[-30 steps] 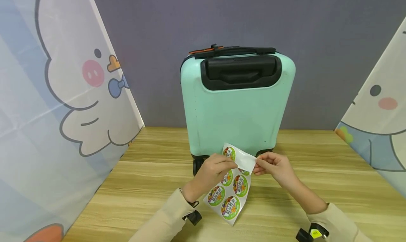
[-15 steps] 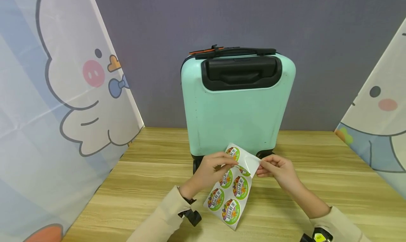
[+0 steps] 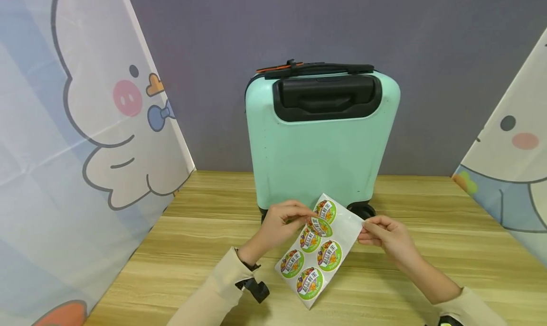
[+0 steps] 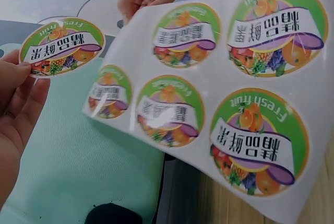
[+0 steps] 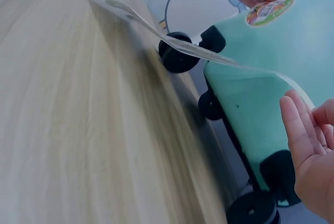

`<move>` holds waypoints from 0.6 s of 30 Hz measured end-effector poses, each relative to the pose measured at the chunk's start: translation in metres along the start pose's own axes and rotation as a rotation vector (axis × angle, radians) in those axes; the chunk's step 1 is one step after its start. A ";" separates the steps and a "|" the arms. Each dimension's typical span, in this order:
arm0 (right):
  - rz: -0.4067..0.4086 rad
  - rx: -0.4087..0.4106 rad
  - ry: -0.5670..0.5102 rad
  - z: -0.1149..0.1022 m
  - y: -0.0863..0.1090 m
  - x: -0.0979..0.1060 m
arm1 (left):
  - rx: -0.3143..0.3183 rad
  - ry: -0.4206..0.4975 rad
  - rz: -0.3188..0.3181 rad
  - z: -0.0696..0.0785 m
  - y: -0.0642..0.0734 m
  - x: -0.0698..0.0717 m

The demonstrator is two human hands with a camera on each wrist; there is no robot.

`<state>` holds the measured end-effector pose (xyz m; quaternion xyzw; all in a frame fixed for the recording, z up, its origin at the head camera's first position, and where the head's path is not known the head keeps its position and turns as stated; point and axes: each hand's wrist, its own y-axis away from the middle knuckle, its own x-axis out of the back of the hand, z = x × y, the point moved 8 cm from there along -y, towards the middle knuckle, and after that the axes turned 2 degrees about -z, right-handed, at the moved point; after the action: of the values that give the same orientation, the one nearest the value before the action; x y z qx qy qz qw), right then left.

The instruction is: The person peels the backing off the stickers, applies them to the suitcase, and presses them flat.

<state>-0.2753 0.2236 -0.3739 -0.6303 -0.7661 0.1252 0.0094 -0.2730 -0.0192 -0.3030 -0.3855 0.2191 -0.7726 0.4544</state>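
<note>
Between its thumb and fingers my left hand (image 3: 278, 225) pinches one oval fruit sticker (image 4: 61, 47), printed green, white and purple. In both wrist views this sticker is apart from the sheet. My right hand (image 3: 390, 237) pinches the right edge of the white sticker sheet (image 3: 347, 225), close to its upper corner. Several more fruit stickers remain on the sheet, and a bare white patch shows at its upper right. The sheet slants in front of the suitcase's lower part, and in the right wrist view it appears edge-on and bowed.
A mint-green suitcase (image 3: 320, 162) with a black handle recess stands upright behind the hands. Its black wheels (image 5: 252, 209) rest on the wooden table (image 3: 213, 250). Cartoon-printed panels (image 3: 128, 141) flank the table, with a grey wall behind.
The sticker has come off the sheet into my left hand's fingers. My right hand has moved right and slightly down with the sheet's edge, and the sheet lies flatter.
</note>
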 end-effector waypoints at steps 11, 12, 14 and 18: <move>0.052 -0.101 0.018 0.011 0.010 0.029 | 0.187 0.069 -0.005 -0.014 0.003 0.002; 0.053 -0.110 0.024 0.012 0.010 0.032 | 0.200 0.077 -0.012 -0.016 0.003 0.001; 0.053 -0.130 0.048 0.015 0.010 0.036 | 0.227 0.087 -0.024 -0.018 0.004 0.000; 0.061 -0.190 0.125 0.021 0.011 0.045 | 0.278 0.102 -0.045 -0.023 0.007 -0.001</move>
<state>-0.2776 0.2653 -0.4025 -0.6578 -0.7531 0.0127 -0.0065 -0.2871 -0.0218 -0.3217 -0.2837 0.1241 -0.8241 0.4744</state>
